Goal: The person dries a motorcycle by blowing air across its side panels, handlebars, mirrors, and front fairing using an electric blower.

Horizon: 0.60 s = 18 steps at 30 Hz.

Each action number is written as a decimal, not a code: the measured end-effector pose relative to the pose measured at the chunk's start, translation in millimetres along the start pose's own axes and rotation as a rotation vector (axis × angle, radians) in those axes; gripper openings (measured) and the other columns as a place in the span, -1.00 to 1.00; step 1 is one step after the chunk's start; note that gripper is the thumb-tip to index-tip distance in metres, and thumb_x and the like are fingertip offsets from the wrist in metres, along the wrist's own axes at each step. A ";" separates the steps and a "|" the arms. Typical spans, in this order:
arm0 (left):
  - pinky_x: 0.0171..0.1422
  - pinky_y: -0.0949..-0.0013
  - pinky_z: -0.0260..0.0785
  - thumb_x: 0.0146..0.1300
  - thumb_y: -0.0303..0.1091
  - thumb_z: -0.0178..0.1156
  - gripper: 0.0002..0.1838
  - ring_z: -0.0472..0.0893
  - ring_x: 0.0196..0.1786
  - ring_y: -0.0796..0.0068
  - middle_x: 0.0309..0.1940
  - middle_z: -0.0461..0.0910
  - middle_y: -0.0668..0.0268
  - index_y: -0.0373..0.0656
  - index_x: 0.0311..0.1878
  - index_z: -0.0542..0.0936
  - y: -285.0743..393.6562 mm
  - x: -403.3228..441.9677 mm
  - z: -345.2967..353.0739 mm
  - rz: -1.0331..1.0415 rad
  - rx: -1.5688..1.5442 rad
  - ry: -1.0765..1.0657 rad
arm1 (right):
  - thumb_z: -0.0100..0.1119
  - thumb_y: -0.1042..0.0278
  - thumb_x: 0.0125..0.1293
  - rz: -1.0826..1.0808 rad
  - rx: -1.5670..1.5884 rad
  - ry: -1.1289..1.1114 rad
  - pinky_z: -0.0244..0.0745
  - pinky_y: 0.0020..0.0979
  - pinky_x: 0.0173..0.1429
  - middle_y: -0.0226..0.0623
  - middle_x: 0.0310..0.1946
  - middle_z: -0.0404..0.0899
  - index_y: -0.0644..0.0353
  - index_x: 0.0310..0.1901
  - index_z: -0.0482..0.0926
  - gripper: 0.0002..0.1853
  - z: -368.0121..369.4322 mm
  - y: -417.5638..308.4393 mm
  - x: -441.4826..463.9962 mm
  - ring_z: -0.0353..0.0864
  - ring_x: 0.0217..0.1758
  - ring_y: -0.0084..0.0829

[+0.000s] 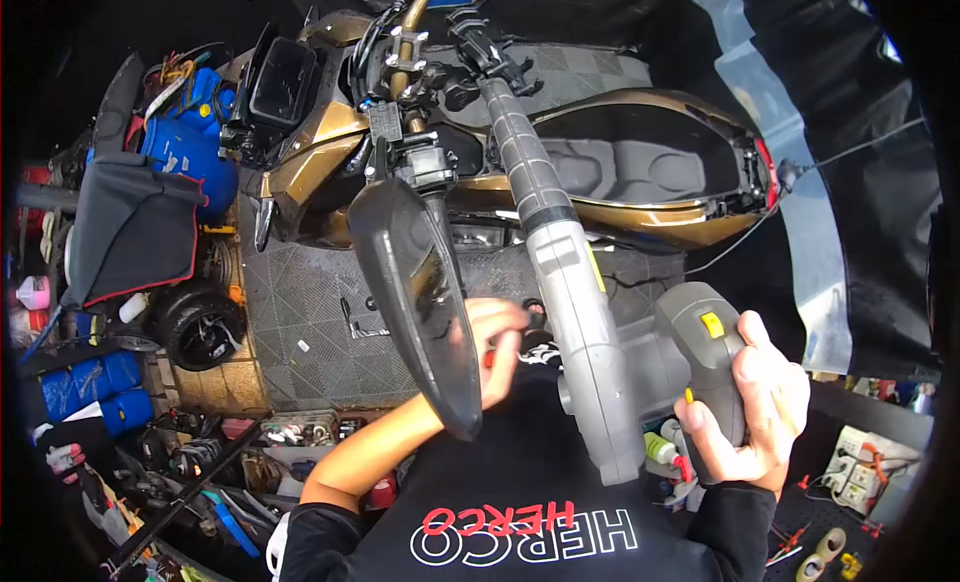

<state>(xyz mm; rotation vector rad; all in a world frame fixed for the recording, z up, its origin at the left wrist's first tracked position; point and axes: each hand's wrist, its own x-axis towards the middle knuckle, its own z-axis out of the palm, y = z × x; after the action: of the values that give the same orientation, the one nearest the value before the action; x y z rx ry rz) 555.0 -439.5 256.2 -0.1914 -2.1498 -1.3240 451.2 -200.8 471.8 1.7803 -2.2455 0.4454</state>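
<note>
In the head view my right hand is wrapped around the dark grey rear handle of a handheld blower. A yellow switch sits on top of that handle. The blower's long ribbed nozzle points away from me, over the motor scooter, whose seat lid is off or raised, showing the storage well. My left hand is near my chest, behind the scooter's black mirror. Its fingers are bent, blurred and partly covered by the mirror; a small red spot shows by the palm.
Gold handlebars and a phone holder rise close to the nozzle. A wheel, blue containers and a black panel crowd the left. Tools lie in trays below left. A power strip hangs at right.
</note>
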 end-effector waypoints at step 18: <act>-0.06 0.19 0.58 0.40 -0.27 0.23 -0.56 0.67 -0.20 0.31 -0.14 0.52 0.18 -0.15 0.18 0.26 54.8 61.8 86.8 -1.046 -0.934 0.152 | 0.63 0.17 0.10 0.688 0.371 0.301 0.49 -0.27 -0.07 -0.23 -0.20 0.54 0.21 0.15 0.51 -0.36 97.0 52.8 -116.7 0.53 -0.14 -0.30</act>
<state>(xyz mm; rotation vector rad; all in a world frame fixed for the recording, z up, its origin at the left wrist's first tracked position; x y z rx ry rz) 491.8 -350.0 304.6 0.7487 -1.2957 -2.7302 426.5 -121.6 334.2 0.9051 -2.6023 1.2309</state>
